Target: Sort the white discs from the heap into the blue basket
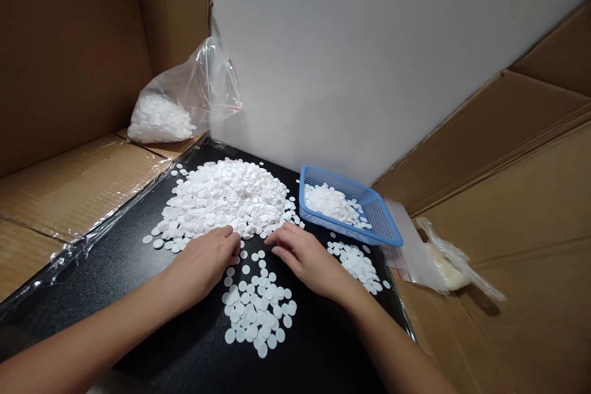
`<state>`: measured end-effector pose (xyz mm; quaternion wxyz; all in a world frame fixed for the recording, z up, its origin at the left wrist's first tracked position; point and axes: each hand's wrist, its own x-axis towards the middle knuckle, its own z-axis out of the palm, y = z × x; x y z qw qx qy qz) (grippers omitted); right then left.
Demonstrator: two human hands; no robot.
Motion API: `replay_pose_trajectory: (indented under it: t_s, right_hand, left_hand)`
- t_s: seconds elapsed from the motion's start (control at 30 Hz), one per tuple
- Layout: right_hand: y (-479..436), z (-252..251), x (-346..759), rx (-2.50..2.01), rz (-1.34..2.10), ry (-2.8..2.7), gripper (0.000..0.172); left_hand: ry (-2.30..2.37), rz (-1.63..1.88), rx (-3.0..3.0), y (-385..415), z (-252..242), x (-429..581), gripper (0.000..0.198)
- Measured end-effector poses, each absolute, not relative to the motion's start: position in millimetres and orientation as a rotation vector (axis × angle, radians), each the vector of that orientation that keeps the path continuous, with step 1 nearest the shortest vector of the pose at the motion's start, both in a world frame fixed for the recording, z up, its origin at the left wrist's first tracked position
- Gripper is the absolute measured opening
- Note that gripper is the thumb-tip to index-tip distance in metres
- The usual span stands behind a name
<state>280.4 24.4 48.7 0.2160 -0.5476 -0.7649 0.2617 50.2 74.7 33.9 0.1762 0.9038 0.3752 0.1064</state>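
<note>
White plastic-looking discs, too many to count, lie on one black counter (129, 265) in three groups: one large heap (226, 197) at the back, one small patch (258, 314) in front between the forearms, and one small patch (355, 268) at the right. Two hands are at the near edge of the large heap. The left hand (205, 261) has its fingers curled in, and whether its grip has closed on a disc I cannot tell. The right hand (309, 258) has its grip apart, thumb clear of the forefinger. One blue basket (383, 231) holds more discs. Three clear bags show: one bulging bag (159, 120) with white contents at the left, one flat bag (418, 258) and one cream-filled bag (447, 268) at the right.
</note>
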Motion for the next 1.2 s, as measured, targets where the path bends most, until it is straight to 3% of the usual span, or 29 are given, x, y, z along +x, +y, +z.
replay_pose_trajectory:
  t_s: [0.3, 0.47, 0.7, 0.9, 1.1, 1.2]
  right_hand:
    - [-15, 38, 327, -1.705, 0.542, -1.884, 0.015]
    - [-15, 47, 351, -1.842, 0.407, -1.796, 0.013]
    - [-14, 41, 354, -2.056, 0.582, -1.879, 0.013]
    - [-16, 39, 345, -2.198, 0.648, -1.794, 0.019]
    - [-16, 44, 341, -2.262, 0.691, -1.673, 0.018]
    - [-18, 44, 342, -2.274, 0.631, -1.754, 0.014]
  left_hand:
    - [0.759, 0.401, 2.642, 68, 27, 48, 0.025]
    - [0.712, 0.281, 2.606, 75, 43, 54, 0.025]
    - [0.655, 0.061, 2.639, 93, 57, 97, 0.016]
    - [0.630, -0.019, 2.579, 99, 53, 108, 0.019]
    - [0.599, 0.074, 2.413, 95, 62, 106, 0.013]
    - [0.602, 0.211, 1.963, 87, 66, 109, 0.015]
